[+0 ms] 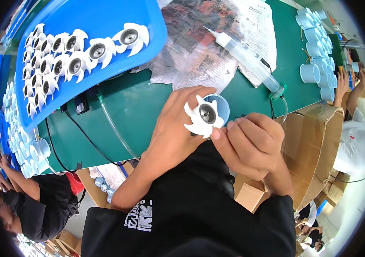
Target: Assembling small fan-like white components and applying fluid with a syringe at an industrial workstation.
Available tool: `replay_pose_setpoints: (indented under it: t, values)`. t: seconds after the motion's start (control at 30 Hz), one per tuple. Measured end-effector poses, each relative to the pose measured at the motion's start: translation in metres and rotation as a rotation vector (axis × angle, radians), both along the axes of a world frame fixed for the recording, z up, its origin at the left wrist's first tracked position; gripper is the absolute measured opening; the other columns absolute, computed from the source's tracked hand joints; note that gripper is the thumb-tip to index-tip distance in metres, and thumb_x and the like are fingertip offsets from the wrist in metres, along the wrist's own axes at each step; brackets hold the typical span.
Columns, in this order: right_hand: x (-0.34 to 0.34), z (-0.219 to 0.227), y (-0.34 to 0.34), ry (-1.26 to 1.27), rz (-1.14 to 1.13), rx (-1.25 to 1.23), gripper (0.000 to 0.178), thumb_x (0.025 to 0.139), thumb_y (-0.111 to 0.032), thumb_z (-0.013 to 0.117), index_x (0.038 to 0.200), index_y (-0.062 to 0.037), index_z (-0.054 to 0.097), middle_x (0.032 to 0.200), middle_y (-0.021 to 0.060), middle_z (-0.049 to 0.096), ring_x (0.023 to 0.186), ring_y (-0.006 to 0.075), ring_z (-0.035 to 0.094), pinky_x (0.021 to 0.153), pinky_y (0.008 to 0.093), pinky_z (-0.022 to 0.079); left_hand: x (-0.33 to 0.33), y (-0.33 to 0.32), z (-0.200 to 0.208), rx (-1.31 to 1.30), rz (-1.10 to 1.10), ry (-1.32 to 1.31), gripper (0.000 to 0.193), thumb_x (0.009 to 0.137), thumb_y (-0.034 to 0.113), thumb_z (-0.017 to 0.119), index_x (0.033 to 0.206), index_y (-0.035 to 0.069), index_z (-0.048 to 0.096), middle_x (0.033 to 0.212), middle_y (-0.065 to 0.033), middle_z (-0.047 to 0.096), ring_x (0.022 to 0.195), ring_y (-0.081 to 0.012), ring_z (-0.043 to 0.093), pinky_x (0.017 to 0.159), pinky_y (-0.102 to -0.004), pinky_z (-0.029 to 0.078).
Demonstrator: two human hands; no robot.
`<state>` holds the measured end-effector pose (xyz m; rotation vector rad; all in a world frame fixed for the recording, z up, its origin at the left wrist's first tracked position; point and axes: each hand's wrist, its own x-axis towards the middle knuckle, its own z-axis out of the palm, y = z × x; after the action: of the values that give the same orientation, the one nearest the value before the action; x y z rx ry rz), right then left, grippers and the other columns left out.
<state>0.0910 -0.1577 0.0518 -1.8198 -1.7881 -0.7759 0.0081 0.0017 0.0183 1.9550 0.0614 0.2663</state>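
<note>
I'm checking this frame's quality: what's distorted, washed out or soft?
Head view: fisheye bows the edges of the green table, with black corners; head view: the right rim looks washed out; head view: the white fan wheel looks fairly sharp, the white-shirted person softer.

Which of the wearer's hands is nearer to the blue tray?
Left. The left hand, holding a pale blue cup, is below and right of the blue tray; the right hand is farther off, to the cup's lower right.
</note>
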Motion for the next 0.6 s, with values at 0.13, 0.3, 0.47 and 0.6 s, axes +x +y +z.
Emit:
replay_pose_setpoints:
  t: [0.13,0.3,0.47,0.6]
  values:
    - [-0.016,-0.007,-0.006,0.825,-0.08,0.256,0.017,0.073,-0.001,0.075,0.088,0.0006,0.067,0.076,0.0074,0.061,0.062,0.0182,0.057,0.054,0.0302,0.043,-0.002,0.004,0.003,0.083,-0.047,0.022,0.068,0.063,-0.002,0.077,0.125,0.006,0.051,0.12,-0.0135,0.056,0.114,-0.0351,0.051,0.094,-0.0423,0.044]
    - [-0.032,-0.019,-0.008,1.934,-0.216,0.589,0.01,0.086,-0.001,0.068,0.094,0.0021,0.062,0.082,0.0053,0.061,0.06,0.0098,0.055,0.051,0.0214,0.044,-0.002,0.002,0.0,0.041,-0.005,-0.021,0.062,0.064,0.005,0.079,0.122,0.007,0.055,0.119,-0.0126,0.059,0.112,-0.0338,0.054,0.094,-0.0405,0.044]
    - [-0.035,-0.021,0.002,1.83,-0.35,0.471,0.01,0.089,-0.005,0.066,0.094,0.0018,0.061,0.08,0.0033,0.06,0.063,0.0069,0.054,0.053,0.0208,0.044,-0.002,0.001,-0.004,0.06,-0.002,-0.045,0.06,0.066,0.006,0.08,0.121,0.006,0.055,0.118,-0.0126,0.059,0.112,-0.0339,0.054,0.094,-0.0411,0.044]
    - [-0.033,-0.013,0.005,1.689,-0.414,0.366,0.01,0.091,-0.007,0.064,0.093,0.0014,0.06,0.08,0.0028,0.059,0.065,0.0051,0.052,0.056,0.0191,0.042,-0.002,0.002,-0.003,0.071,-0.036,-0.052,0.064,0.066,0.0,0.077,0.124,0.006,0.051,0.118,-0.0147,0.056,0.113,-0.0349,0.052,0.094,-0.0428,0.044]
